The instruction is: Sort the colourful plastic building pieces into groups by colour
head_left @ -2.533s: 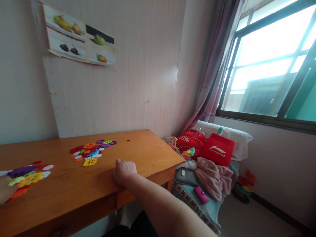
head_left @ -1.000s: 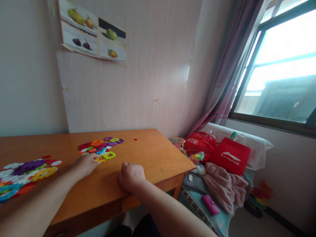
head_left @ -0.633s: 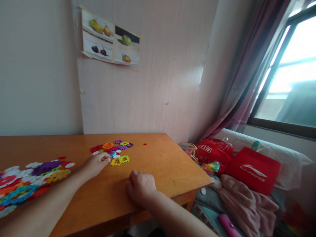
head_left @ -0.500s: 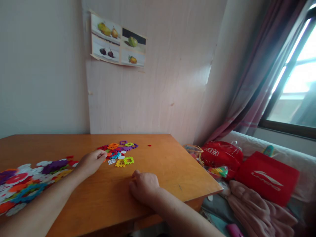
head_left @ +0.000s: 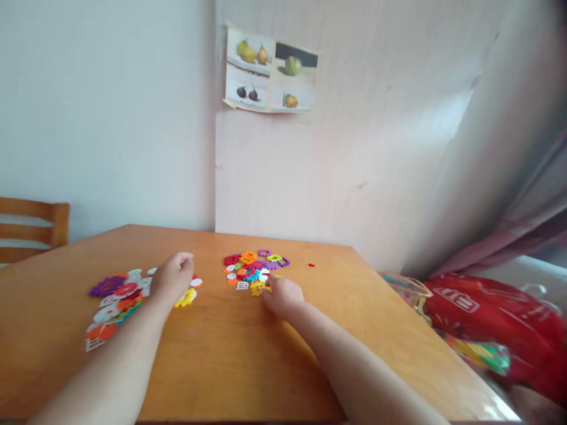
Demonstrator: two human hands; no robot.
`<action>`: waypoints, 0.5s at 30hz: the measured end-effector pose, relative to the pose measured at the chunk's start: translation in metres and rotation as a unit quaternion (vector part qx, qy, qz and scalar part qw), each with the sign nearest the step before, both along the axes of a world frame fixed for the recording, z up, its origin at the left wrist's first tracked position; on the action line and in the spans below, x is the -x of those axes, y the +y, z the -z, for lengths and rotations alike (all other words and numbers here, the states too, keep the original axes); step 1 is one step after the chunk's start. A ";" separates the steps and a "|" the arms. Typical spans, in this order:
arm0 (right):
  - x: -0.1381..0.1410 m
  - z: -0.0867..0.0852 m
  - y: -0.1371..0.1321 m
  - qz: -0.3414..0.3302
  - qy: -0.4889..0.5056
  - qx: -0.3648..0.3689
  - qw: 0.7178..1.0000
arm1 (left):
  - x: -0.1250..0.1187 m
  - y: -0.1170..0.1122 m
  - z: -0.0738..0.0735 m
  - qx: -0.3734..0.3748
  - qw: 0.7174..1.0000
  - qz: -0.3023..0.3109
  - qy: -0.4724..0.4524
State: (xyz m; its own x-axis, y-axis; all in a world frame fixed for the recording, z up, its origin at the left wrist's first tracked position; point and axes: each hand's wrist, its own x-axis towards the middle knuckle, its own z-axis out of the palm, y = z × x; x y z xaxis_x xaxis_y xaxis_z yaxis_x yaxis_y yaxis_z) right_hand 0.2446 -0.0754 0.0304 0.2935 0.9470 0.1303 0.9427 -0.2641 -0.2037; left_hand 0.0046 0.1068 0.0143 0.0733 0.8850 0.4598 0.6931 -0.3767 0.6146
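My left hand [head_left: 172, 278] rests on the wooden table [head_left: 248, 354] with its fingers curled, at the right edge of a wide spread of flat coloured plastic pieces [head_left: 116, 298]. A yellow piece [head_left: 186, 297] lies just under it. My right hand [head_left: 283, 295] is curled loosely, its fingertips against a yellow grid piece [head_left: 257, 288] at the near edge of a smaller pile of coloured pieces [head_left: 253, 268]. What either hand holds, if anything, is hidden.
A tiny red bit [head_left: 311, 265] lies alone to the right of the small pile. A wooden chair back [head_left: 33, 227] stands at the far left. A fruit poster [head_left: 270, 71] hangs on the wall. A red bag [head_left: 491, 319] lies beyond the table's right edge.
The view has swung left. My left hand has pulled back from the small pile to the left spread. My right hand has moved forward from the table's front to the small pile.
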 end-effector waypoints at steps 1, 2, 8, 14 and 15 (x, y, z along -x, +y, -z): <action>0.002 0.002 0.003 -0.006 0.001 -0.013 1.000 | 0.002 0.000 -0.002 0.011 1.000 -0.003 0.025; 0.005 0.005 0.005 -0.016 0.002 -0.027 0.999 | 0.003 -0.001 -0.004 0.025 0.998 -0.001 0.056; 0.012 0.017 -0.002 -0.094 0.000 -0.047 0.994 | 0.001 -0.011 -0.007 0.051 0.972 0.017 0.230; 0.008 0.019 -0.005 -0.127 0.010 -0.051 0.991 | -0.003 -0.013 -0.001 0.032 0.964 -0.006 0.264; 0.007 0.020 -0.004 -0.127 0.015 -0.054 0.990 | -0.003 -0.013 0.000 0.033 0.963 -0.005 0.267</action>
